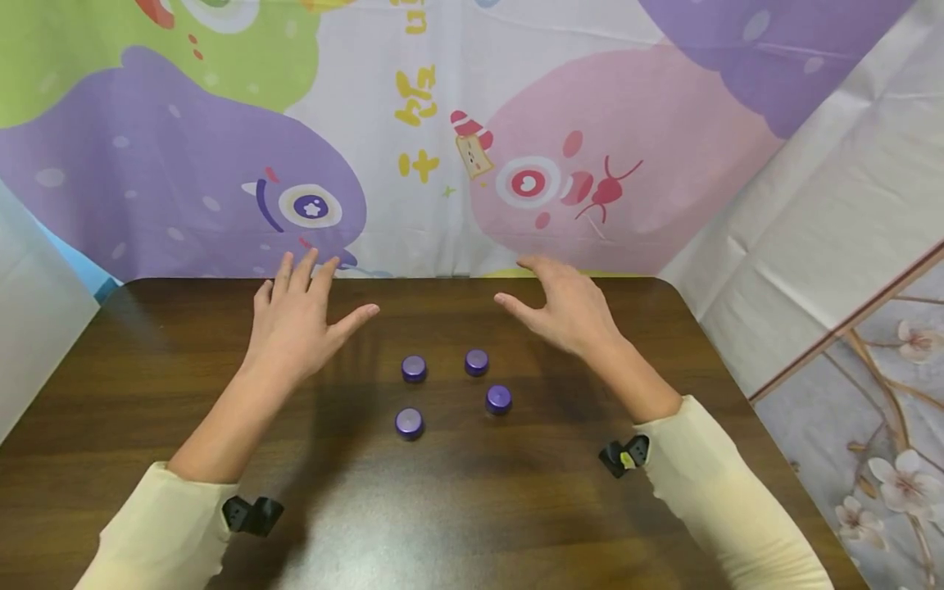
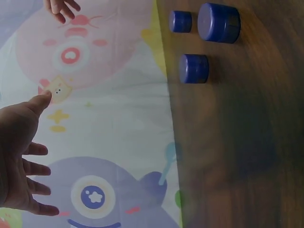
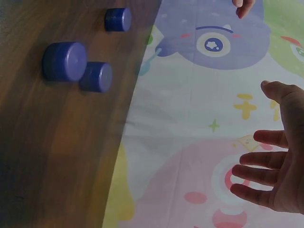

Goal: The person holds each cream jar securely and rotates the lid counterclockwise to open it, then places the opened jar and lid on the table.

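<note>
Several small round purple caps stand apart on the dark wooden table: a back left cap (image 1: 414,369), a back right cap (image 1: 476,362), a front right cap (image 1: 498,399) and a front left cap (image 1: 409,424). My left hand (image 1: 293,328) is held above the table left of them, fingers spread and thumb out toward the middle. To their right, my right hand (image 1: 566,310) hovers with its fingers extended and thumb apart. Neither hand touches anything. Each wrist view shows its hand, the left hand (image 2: 21,152) and the right hand (image 3: 285,152), holding nothing.
Behind the wooden table (image 1: 413,524) hangs a cloth (image 1: 413,221) with cartoon figures, close to the table's far edge. A flowered panel (image 1: 870,459) stands along the right side. Small black devices (image 1: 253,516) sit at both wrists.
</note>
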Action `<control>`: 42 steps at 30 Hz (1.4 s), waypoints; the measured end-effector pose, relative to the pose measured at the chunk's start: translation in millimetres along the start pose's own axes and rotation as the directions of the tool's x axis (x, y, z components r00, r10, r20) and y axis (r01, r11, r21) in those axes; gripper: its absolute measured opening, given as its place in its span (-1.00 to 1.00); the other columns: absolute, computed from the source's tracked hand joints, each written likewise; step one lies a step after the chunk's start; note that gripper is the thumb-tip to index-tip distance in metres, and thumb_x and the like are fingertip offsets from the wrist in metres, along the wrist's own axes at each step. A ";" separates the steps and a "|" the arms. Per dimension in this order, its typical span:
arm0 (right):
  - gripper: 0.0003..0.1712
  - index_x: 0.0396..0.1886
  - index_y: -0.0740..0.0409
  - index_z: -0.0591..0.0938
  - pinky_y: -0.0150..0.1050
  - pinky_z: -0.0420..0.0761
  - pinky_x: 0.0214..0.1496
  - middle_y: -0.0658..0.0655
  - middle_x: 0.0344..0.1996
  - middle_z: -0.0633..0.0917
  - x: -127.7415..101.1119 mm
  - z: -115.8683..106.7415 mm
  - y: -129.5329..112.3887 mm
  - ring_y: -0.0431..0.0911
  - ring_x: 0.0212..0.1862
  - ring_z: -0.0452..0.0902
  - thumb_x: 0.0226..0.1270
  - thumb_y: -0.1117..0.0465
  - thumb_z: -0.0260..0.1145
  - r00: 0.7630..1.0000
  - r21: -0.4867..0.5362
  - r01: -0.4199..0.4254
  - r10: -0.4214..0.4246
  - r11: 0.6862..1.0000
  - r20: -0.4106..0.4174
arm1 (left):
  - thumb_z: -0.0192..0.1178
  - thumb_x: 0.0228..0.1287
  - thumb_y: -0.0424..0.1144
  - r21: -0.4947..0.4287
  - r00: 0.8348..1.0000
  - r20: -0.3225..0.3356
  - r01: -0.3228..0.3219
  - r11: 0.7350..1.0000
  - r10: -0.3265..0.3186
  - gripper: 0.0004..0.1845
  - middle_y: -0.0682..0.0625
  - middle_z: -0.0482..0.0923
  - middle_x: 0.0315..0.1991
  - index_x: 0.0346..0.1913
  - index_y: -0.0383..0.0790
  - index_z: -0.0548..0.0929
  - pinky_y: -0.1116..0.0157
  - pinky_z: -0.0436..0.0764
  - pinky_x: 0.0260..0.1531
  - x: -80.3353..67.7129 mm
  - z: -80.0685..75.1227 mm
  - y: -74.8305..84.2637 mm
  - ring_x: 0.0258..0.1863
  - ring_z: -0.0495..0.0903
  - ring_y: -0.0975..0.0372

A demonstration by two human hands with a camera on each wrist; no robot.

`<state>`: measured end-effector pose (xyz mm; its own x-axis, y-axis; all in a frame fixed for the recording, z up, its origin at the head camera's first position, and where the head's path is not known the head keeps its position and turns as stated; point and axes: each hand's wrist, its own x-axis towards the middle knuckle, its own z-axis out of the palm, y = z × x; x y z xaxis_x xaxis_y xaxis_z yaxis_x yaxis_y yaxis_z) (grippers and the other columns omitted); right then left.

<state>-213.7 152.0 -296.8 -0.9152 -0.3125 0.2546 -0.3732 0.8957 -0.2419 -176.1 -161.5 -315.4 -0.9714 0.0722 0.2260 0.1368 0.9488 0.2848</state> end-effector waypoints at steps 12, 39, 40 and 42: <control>-0.34 0.13 0.01 0.54 -0.03 0.56 0.03 0.06 0.07 0.62 -6.4 19.8 -1.2 -0.02 0.09 0.54 0.19 -0.30 0.18 1.000 0.077 0.027 -0.028 0.997 0.009 | 0.10 0.18 0.27 -0.112 0.997 -0.045 -0.070 0.991 0.065 -0.21 -0.30 0.38 0.22 0.27 -0.29 0.35 -0.25 0.31 0.04 -5.4 21.2 -5.1 0.19 0.32 -0.22; -0.56 -0.04 -0.01 0.63 -0.15 0.60 -0.09 -0.01 -0.09 0.69 -20.0 79.6 -15.8 -0.09 -0.07 0.62 0.18 -0.14 0.29 0.979 0.078 0.160 -0.168 0.984 0.116 | 0.26 0.12 0.09 -0.155 0.992 0.091 -0.071 0.985 0.085 -0.35 -0.25 0.56 0.05 0.16 -0.31 0.49 -0.13 0.45 0.00 -27.6 77.2 -0.3 0.05 0.50 -0.15; -0.56 -0.04 0.00 0.63 -0.15 0.61 -0.10 0.00 -0.10 0.69 -19.9 81.6 -16.6 -0.09 -0.09 0.62 0.18 -0.14 0.30 0.978 0.082 0.162 -0.171 0.983 0.118 | 0.27 0.11 0.09 -0.156 0.992 0.095 -0.065 0.986 0.080 -0.35 -0.24 0.56 0.05 0.15 -0.30 0.49 -0.13 0.45 0.00 -27.3 79.0 -0.1 0.04 0.51 -0.14; -0.57 -0.05 0.01 0.63 -0.16 0.60 -0.11 0.00 -0.11 0.69 -19.8 85.0 -18.3 -0.10 -0.10 0.62 0.17 -0.12 0.31 0.977 0.090 0.165 -0.175 0.982 0.125 | 0.28 0.10 0.09 -0.156 0.992 0.101 -0.055 0.986 0.072 -0.35 -0.23 0.57 0.04 0.15 -0.29 0.50 -0.12 0.45 0.00 -27.2 82.0 0.4 0.03 0.51 -0.15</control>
<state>-201.7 114.9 -376.9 -0.8473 -0.5018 0.1739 -0.5311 0.7998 -0.2797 -165.5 -137.9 -397.9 -0.9737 0.1710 0.1505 0.2191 0.8836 0.4139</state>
